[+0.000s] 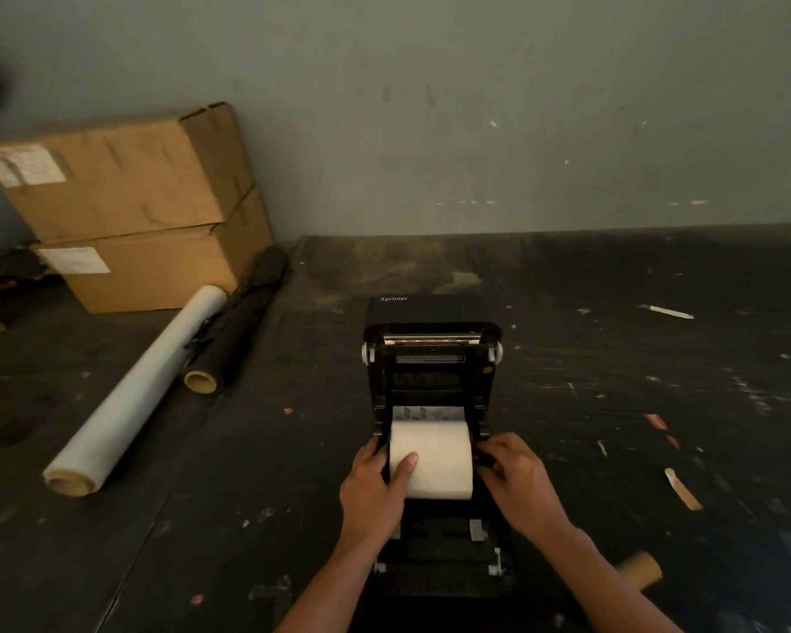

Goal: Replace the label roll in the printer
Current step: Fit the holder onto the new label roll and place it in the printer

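A black label printer [432, 372] stands on the dark table with its lid swung up and back. A white label roll [434, 454] sits in its open bay. My left hand [375, 486] grips the roll's left end, thumb lying across the white paper. My right hand [517, 477] is at the roll's right side, fingers pinched on a black holder part of the printer beside the roll. An empty brown cardboard core [640, 571] lies on the table to the right, partly behind my right forearm.
Two stacked cardboard boxes [124, 207] stand at the back left against the wall. A long white film roll [138, 390] and a black roll [238, 322] lie in front of them. Paper scraps [681, 488] are scattered on the right of the table.
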{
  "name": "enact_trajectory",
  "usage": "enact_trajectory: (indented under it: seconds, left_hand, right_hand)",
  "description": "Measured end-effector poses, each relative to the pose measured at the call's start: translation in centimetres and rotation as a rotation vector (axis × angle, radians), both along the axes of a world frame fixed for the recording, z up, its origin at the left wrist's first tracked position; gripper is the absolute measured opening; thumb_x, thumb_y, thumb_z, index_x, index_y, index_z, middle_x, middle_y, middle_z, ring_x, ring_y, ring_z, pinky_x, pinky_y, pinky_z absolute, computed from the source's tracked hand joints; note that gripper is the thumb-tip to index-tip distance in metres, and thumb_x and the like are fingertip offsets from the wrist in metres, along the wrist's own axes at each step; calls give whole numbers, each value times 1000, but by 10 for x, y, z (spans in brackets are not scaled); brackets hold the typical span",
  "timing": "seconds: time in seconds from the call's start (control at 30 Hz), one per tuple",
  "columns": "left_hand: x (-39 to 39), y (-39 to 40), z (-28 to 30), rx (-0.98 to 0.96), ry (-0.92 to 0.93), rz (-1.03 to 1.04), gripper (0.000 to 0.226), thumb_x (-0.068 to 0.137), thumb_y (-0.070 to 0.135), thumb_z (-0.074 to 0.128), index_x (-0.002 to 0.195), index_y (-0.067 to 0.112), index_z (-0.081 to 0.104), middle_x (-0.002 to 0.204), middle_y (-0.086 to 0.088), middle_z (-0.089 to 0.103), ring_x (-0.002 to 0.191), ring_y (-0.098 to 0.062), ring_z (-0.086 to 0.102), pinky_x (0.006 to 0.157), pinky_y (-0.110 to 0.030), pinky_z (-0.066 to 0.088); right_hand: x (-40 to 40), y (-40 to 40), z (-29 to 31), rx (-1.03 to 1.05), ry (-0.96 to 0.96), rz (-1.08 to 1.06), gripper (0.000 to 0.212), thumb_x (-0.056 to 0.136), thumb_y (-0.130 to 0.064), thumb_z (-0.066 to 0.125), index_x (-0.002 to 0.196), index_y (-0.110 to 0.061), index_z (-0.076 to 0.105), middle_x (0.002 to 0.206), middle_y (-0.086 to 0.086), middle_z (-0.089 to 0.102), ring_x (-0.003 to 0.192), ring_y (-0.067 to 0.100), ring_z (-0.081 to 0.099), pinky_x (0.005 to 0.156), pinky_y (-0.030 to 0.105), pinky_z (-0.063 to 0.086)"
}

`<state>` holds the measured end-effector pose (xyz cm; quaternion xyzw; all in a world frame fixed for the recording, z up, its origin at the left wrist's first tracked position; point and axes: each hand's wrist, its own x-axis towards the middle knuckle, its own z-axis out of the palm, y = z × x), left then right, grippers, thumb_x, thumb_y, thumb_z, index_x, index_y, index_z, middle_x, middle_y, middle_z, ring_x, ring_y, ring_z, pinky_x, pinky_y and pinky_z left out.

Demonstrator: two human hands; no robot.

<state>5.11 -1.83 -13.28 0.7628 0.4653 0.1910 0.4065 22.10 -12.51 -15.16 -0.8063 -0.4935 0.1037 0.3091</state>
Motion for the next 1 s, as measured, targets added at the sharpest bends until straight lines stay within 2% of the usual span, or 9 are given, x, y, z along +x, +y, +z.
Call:
enact_trajectory:
  seconds: [0.07,0.17,0.4,0.5,0.6,0.67,0.73,0.9,1.0]
  left_hand:
    - [-1,-1,-3,23,3,10,52,93,47,50,137,20,51,149,-2,43,134,-18,42,112,-37,32]
    - [-1,-1,-6,82,59,15,53,92,53,45,136,24,51,147,2,45,133,-16,43,112,-48,34]
    - [-7,7,-8,128,68,-45,51,89,58,48,128,26,59,139,5,53,126,-16,50,106,-48,39]
    - [-11,9,-10,146,64,-55,54,85,62,48,125,29,60,138,6,55,124,-15,52,102,-49,43]
    - [-13,11,-6,146,56,-79,48,85,60,52,118,28,64,124,8,61,113,-14,58,98,-47,46]
    - [-13,13,-2,132,57,-87,49,83,62,53,114,26,64,118,7,63,107,-15,60,94,-44,49]
    - [-13,14,0,118,86,-89,51,82,63,55,115,24,64,119,4,62,106,-17,60,91,-40,50]
    - [-17,20,5,102,136,-68,54,78,59,63,114,20,62,115,0,54,106,-18,57,91,-37,49]
    - [-23,22,4,41,67,-43,38,79,48,70,100,18,61,100,1,59,91,-14,59,75,-26,48]
  right_hand:
    - [-3,-3,-4,21,19,-29,41,87,-10,63,127,-15,58,128,0,53,105,6,57,93,11,42]
    - [-10,-6,-3,5,25,-66,44,89,-11,60,132,-15,53,136,0,47,115,9,54,99,14,39]
    - [-25,-9,12,-182,-47,-42,51,95,-14,49,145,-15,35,152,2,29,134,16,39,111,26,33]
    - [-25,-7,18,-225,2,-55,51,95,-12,48,145,-14,35,153,3,28,136,18,37,112,28,32]
    - [-30,-9,24,-148,127,-147,37,96,-13,49,132,-13,51,141,4,46,125,15,49,103,25,39]
    - [-38,-12,27,-63,211,-224,23,96,-21,50,116,-16,60,117,2,60,100,10,60,85,20,48]
    - [-48,-12,28,-68,310,-267,19,93,-31,54,106,-18,60,96,-2,64,80,6,61,68,18,50]
    - [-55,-9,24,-110,377,-339,29,87,-30,64,111,-15,57,96,-4,61,81,6,59,63,14,44]
    - [-54,-8,28,-95,415,-366,22,86,-28,66,104,-17,58,94,-2,62,80,6,58,63,16,43]
